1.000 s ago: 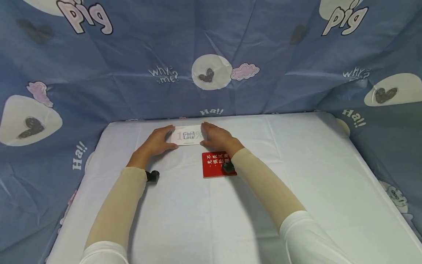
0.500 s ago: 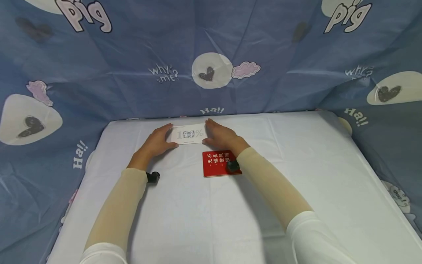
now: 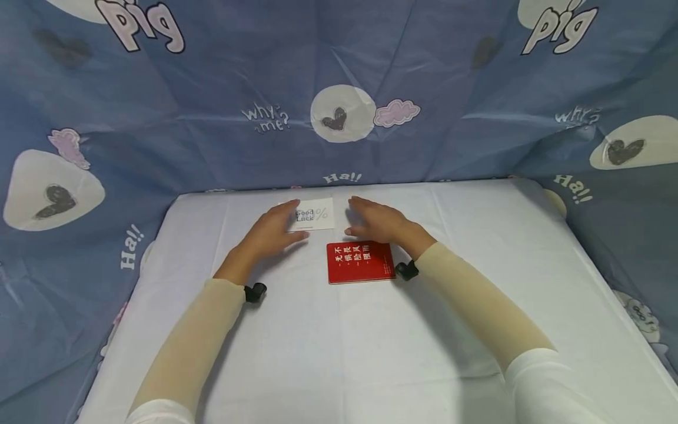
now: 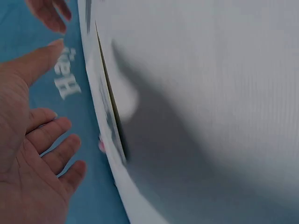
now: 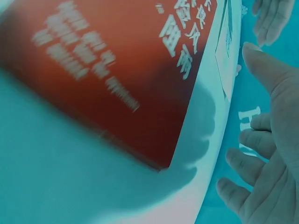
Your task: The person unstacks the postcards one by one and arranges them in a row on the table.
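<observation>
A thin white booklet point(image 3: 320, 214) printed "Good Luck" lies flat near the table's far edge. My left hand point(image 3: 269, 232) hovers over its left end, hiding part of it, with fingers and thumb spread. To the right of the booklet is my right hand point(image 3: 381, 224), apart from it, holding nothing. A red notebook point(image 3: 359, 264) with white characters lies nearer to me, just below the right hand. In the left wrist view the booklet point(image 4: 108, 100) appears edge-on beyond the relaxed fingers. The right wrist view has the red notebook point(image 5: 107, 70) large beside the open right hand.
A white cloth point(image 3: 296, 347) covers the table. Blue printed fabric point(image 3: 222, 153) stands behind the far edge and along both sides. Each wrist carries a small black camera, such as the left one point(image 3: 256, 292).
My right hand has moved right, off the booklet's right end, uncovering more of the red notebook. The left hand has shifted right over the booklet's left end. Both objects stay about where they were.
</observation>
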Action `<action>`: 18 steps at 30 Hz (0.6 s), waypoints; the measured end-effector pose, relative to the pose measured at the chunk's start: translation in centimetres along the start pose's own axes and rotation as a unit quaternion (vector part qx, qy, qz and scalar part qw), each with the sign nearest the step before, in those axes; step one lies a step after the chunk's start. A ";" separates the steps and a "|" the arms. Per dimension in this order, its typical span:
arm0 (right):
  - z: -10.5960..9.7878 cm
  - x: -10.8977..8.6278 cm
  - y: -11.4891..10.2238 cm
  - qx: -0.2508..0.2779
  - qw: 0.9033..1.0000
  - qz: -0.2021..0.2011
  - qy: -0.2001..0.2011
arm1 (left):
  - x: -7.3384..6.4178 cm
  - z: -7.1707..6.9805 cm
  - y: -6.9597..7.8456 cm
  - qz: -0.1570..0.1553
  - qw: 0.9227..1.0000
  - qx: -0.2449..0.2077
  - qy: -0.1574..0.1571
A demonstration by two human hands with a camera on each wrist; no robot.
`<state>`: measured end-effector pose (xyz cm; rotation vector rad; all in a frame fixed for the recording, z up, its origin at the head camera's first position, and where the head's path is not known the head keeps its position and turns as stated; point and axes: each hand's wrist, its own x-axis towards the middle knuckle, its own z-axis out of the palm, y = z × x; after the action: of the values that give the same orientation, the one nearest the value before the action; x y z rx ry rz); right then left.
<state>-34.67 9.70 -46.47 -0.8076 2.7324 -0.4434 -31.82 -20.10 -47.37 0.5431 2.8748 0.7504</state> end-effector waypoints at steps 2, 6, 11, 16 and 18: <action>-0.1 -0.8 0.2 -0.007 1.000 -0.007 0.000 | -0.2 0.3 1.0 0.019 1.000 0.010 -0.006; 0.1 -2.5 0.5 -0.012 1.000 -0.021 0.003 | -0.9 1.0 3.1 0.059 0.998 0.028 -0.023; 0.5 -4.6 0.5 -0.006 0.999 -0.034 0.004 | -1.7 2.4 5.2 0.089 0.994 0.045 -0.043; 1.3 -6.5 0.6 -0.012 0.999 -0.033 0.004 | -2.6 3.8 6.2 0.111 0.991 0.058 -0.054; 1.6 -7.2 0.8 -0.012 0.999 -0.036 0.006 | -3.0 4.1 6.5 0.113 0.990 0.058 -0.057</action>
<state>-28.73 14.03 -47.12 -0.9148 2.7321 -0.4332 -26.21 -14.09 -47.71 0.9090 2.7929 0.5603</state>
